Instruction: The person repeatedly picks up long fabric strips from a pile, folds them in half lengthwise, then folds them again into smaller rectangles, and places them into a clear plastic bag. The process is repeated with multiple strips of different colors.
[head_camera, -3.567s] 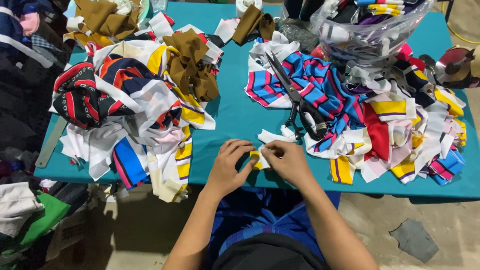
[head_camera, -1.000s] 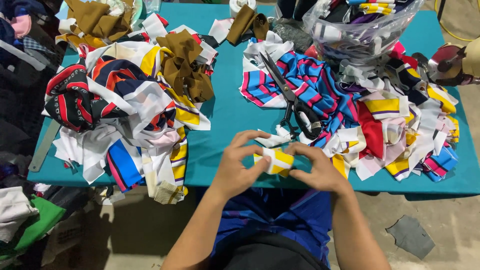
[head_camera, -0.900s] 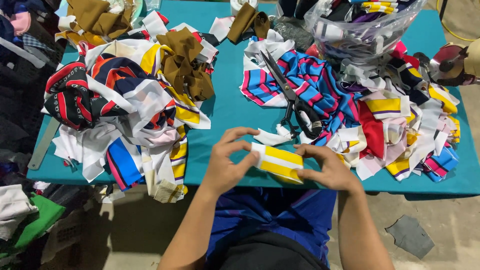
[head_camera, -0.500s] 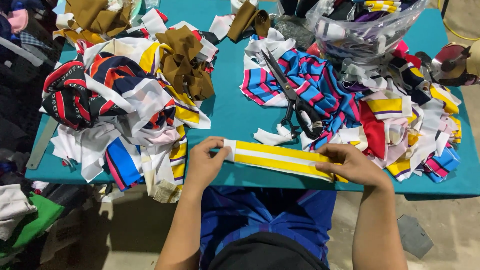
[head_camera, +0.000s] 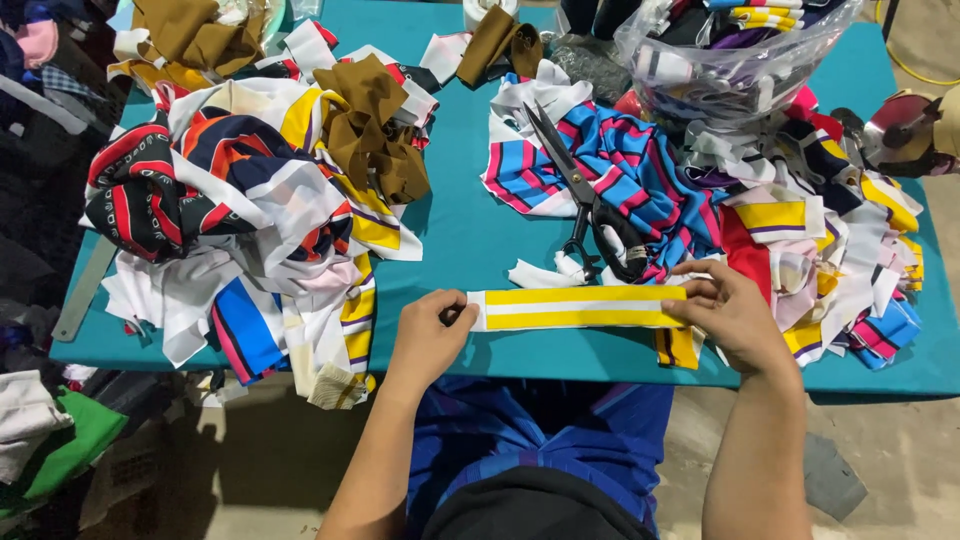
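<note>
The strip (head_camera: 578, 308), yellow with a white centre band, lies flat and taut on the teal table (head_camera: 460, 230) near its front edge. The left hand (head_camera: 428, 338) pinches its left end; the right hand (head_camera: 730, 315) pinches its right end, fingers pressed together. Scissors (head_camera: 585, 200) lie just behind, on striped scraps (head_camera: 640, 170).

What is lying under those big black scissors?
The scissors rest on a pink, blue and black striped cloth; white scraps lie beneath the handles. The table beneath them is covered.
</note>
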